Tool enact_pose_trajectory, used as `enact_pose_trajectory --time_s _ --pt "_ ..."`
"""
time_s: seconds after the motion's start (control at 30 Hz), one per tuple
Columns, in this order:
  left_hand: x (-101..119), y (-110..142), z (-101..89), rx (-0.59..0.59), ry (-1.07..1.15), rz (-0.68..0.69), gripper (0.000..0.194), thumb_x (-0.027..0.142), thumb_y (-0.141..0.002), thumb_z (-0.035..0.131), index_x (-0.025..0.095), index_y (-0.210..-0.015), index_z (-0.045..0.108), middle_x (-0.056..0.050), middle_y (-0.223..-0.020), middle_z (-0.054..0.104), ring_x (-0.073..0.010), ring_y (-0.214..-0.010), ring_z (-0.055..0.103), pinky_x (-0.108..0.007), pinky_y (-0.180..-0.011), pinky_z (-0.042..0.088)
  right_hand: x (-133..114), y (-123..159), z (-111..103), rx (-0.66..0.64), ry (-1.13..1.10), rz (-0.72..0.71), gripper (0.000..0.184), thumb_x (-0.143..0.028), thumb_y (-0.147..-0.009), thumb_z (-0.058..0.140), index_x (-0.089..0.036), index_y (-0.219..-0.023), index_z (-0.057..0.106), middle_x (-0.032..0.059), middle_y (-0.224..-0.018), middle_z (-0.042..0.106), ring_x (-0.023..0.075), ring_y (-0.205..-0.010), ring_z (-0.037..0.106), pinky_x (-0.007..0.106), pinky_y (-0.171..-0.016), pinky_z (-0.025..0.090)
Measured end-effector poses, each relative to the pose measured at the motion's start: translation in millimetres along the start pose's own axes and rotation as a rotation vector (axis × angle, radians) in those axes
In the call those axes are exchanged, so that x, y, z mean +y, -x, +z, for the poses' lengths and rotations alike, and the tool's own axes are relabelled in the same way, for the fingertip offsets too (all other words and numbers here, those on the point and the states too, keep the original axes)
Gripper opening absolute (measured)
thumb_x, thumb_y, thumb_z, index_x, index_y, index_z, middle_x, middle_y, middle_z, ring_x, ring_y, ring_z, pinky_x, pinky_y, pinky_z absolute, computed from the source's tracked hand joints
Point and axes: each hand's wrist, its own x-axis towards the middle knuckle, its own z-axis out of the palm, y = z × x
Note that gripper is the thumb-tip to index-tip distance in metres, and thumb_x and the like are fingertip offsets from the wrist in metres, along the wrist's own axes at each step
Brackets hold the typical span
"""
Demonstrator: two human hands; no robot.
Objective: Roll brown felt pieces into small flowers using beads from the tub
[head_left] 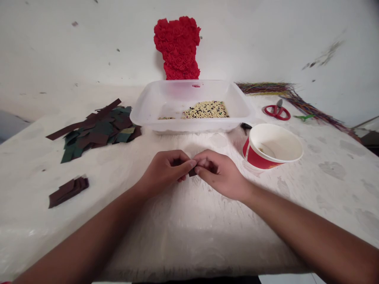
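Note:
My left hand [166,169] and my right hand [219,173] meet at the middle of the white table [189,221]. Both are closed in a pinch on one small dark brown paper piece [192,172], which shows only as a sliver between the fingertips. Just beyond the hands stands a clear plastic tray [142,112] with a layer of small beads [205,110] in it. A red and white paper cup [271,152] lies tilted to the right of my right hand.
A heap of dark green and brown paper pieces [97,130] lies at the left, with a small brown stack [68,191] nearer me. Red scissors [277,112] and a bundle of coloured strands [293,98] lie far right. A red rose-covered figure [178,47] stands against the wall.

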Motion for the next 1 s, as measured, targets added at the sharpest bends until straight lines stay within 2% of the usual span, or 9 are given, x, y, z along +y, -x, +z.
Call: enact_pose_trajectory --time_s 0.13,0.23,0.33,0.53,0.77,1.0 --pt "0.9 0.9 -0.2 0.035 0.017 0.022 0.023 0.035 -0.085 0.062 0.016 -0.072 0.065 0.002 -0.054 0.060 -0.0091 -0.051 0.055 -0.018 -0.048 0.041 -2.0 -0.6 0.1 0.014 -0.015 0.021 0.026 -0.024 -0.087 0.058 -0.024 -0.113 0.055 -0.0039 -0.077 0.053 0.0103 -0.062 0.050 0.025 -0.058 0.042" --pt "0.8 0.8 -0.8 0.069 0.043 0.058 0.025 0.035 -0.085 0.062 0.016 -0.070 0.063 0.002 -0.054 0.059 -0.0092 -0.050 0.054 -0.019 -0.048 0.041 -5.7 -0.9 -1.7 -0.049 0.033 0.054 0.013 -0.033 -0.089 0.057 -0.021 -0.096 0.057 -0.0035 -0.073 0.054 0.0102 -0.060 0.049 0.024 -0.056 0.040" --pt "0.9 0.3 -0.5 0.085 0.040 0.083 0.024 0.035 -0.085 0.062 0.016 -0.069 0.063 0.002 -0.054 0.059 -0.0098 -0.051 0.054 -0.020 -0.049 0.041 -8.6 -0.5 -4.1 -0.102 0.086 0.062 0.021 -0.035 -0.091 0.053 -0.019 -0.077 0.054 -0.0035 -0.065 0.051 0.0103 -0.058 0.047 0.024 -0.056 0.038" --pt "5.0 -0.3 2.9 0.038 0.017 0.083 0.017 0.028 -0.085 0.061 0.016 -0.074 0.065 0.001 -0.066 0.065 -0.0113 -0.063 0.060 -0.021 -0.057 0.045 -8.9 0.2 -5.0 -0.150 0.178 0.003 0.019 -0.026 -0.091 0.051 -0.018 -0.074 0.055 -0.0038 -0.064 0.050 0.0099 -0.061 0.045 0.023 -0.056 0.035" --pt "0.5 -1.0 1.4 0.007 0.092 0.087 0.017 0.031 -0.086 0.061 0.016 -0.081 0.066 0.000 -0.069 0.065 -0.0114 -0.063 0.058 -0.023 -0.059 0.047 -8.3 0.2 -4.2 -0.114 0.104 0.029 0.017 -0.020 -0.089 0.050 -0.019 -0.071 0.051 -0.0049 -0.061 0.050 0.0089 -0.056 0.044 0.022 -0.054 0.036" --pt "-1.3 -1.5 -3.5 -0.055 0.183 0.122 0.018 0.032 -0.085 0.064 0.017 -0.096 0.066 -0.001 -0.077 0.066 -0.0115 -0.065 0.059 -0.024 -0.063 0.051 -6.6 -0.4 -4.8 -0.061 0.049 0.063 0.019 -0.025 -0.090 0.050 -0.020 -0.072 0.049 -0.0048 -0.059 0.049 0.0099 -0.055 0.047 0.023 -0.053 0.037"
